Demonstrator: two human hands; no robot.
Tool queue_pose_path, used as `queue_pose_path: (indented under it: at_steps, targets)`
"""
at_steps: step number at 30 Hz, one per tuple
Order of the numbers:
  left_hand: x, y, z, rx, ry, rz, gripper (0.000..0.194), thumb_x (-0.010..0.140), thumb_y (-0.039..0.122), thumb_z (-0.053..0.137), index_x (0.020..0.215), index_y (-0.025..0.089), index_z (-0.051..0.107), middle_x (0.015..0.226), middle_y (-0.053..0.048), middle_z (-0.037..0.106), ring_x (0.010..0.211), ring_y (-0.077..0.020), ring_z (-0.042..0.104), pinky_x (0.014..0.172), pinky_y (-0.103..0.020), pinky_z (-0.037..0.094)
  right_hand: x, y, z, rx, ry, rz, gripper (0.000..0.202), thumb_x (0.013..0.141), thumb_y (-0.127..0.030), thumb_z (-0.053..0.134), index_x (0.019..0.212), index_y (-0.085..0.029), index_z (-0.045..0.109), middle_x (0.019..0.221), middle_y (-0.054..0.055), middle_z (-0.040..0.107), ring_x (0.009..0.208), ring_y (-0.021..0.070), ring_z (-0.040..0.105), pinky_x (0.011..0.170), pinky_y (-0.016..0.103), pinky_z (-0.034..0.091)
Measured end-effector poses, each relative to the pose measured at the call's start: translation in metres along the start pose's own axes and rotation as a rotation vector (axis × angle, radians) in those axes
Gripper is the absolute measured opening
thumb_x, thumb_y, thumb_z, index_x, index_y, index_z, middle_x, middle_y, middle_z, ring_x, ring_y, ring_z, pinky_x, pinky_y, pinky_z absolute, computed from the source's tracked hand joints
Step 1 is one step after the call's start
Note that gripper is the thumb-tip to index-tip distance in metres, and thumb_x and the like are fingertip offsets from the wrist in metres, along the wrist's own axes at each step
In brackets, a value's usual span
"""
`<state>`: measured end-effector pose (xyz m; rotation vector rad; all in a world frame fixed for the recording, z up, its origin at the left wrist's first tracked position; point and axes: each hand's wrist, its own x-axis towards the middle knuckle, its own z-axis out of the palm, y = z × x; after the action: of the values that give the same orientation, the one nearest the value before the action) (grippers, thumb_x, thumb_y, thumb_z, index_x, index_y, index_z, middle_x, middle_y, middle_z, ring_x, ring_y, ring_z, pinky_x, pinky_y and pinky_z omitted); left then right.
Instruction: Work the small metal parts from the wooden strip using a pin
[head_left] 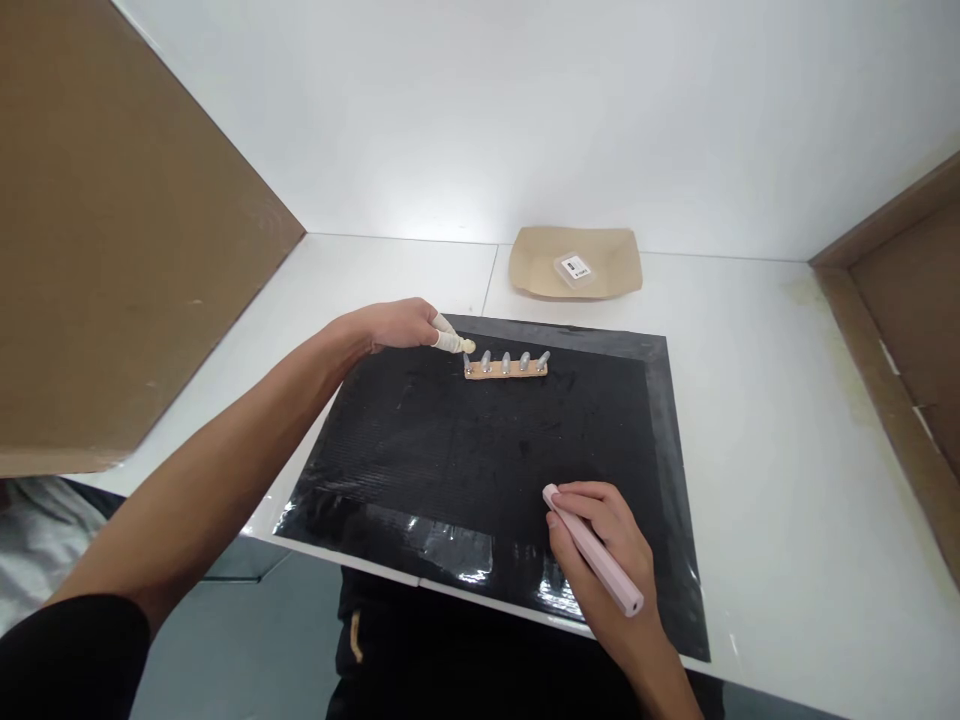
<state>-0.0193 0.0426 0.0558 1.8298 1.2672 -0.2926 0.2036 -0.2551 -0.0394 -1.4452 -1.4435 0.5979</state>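
Note:
My left hand (412,325) reaches to the left end of a small wooden strip (506,376) with several silver metal hooks (506,362) standing up from it. Off-white covers (448,340) wrap some of its fingers. The fingertips are pinched together right at the leftmost hook; whether they grip it or something small is hidden. Lower and to the right, my right hand (611,545) is closed around a pale pink pen-shaped tool (598,550). The tool points up and left, well apart from the strip, and its tip is not clear.
The strip lies on a black mat (480,450) with taped, shiny edges, on a white table (787,450). Behind it a brown paper tray (525,260) holds a small clear box with a label (576,268). Brown panels (150,220) flank the table, and a white wall (480,120) closes the back.

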Motion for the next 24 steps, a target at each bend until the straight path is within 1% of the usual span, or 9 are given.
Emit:
queue_pose_path:
  at_steps: [3,5,8,11,18,24]
  targets:
    - [0.0011,-0.0009,0.0071,-0.036,0.009,-0.050,0.055,0.067,0.059,0.082,0.111,0.026,0.084,0.132,-0.006,0.075,0.126,-0.0315,0.064,0.111,-0.039,0.046,-0.0006,0.0003,0.0000,0.001,-0.007,0.012,0.017,0.097,-0.017,0.062,0.109,-0.024,0.072,0.109,0.007,0.065,0.094,0.0163,0.072,0.079,0.026,0.062]
    - [0.0020,0.0003,0.0101,-0.047,0.030,-0.067,0.052,0.069,0.055,0.081,0.111,0.024,0.084,0.131,-0.007,0.076,0.125,-0.0311,0.064,0.110,-0.039,0.046,-0.0007,0.0007,0.0002,-0.001,-0.009,0.018,0.017,0.097,-0.018,0.063,0.110,-0.024,0.072,0.110,0.007,0.065,0.095,0.0165,0.072,0.080,0.026,0.062]
    - [0.0027,0.0030,0.0114,-0.058,0.051,-0.067,0.043,0.072,0.048,0.079,0.105,0.020,0.084,0.130,-0.010,0.076,0.125,-0.0297,0.065,0.108,-0.036,0.048,-0.0005,0.0012,0.0007,-0.004,-0.005,0.017,0.017,0.097,-0.018,0.063,0.110,-0.025,0.072,0.110,0.007,0.065,0.095,0.0166,0.072,0.080,0.027,0.062]
    - [0.0031,0.0047,0.0102,-0.055,0.048,-0.058,0.038,0.073,0.044,0.078,0.103,0.021,0.085,0.131,-0.008,0.075,0.124,-0.0290,0.065,0.106,-0.035,0.049,-0.0001,0.0011,0.0009,-0.006,0.001,0.003,0.017,0.096,-0.017,0.063,0.109,-0.024,0.072,0.109,0.007,0.065,0.095,0.0166,0.072,0.080,0.027,0.062]
    - [0.0056,0.0062,0.0081,-0.037,0.004,-0.016,0.047,0.068,0.051,0.081,0.106,0.023,0.085,0.133,-0.008,0.074,0.124,-0.0314,0.064,0.106,-0.037,0.049,0.0012,-0.0010,-0.0002,-0.006,-0.007,0.008,0.016,0.097,-0.017,0.063,0.109,-0.025,0.072,0.108,0.007,0.065,0.094,0.0173,0.072,0.079,0.028,0.063]
    - [0.0066,0.0074,0.0070,0.002,-0.014,0.012,0.047,0.068,0.054,0.080,0.104,0.024,0.085,0.130,-0.007,0.076,0.122,-0.0299,0.065,0.106,-0.036,0.048,-0.0002,-0.0009,-0.0004,0.011,-0.022,0.009,0.018,0.097,-0.016,0.063,0.111,-0.024,0.071,0.110,0.007,0.064,0.095,0.0161,0.071,0.079,0.026,0.062]
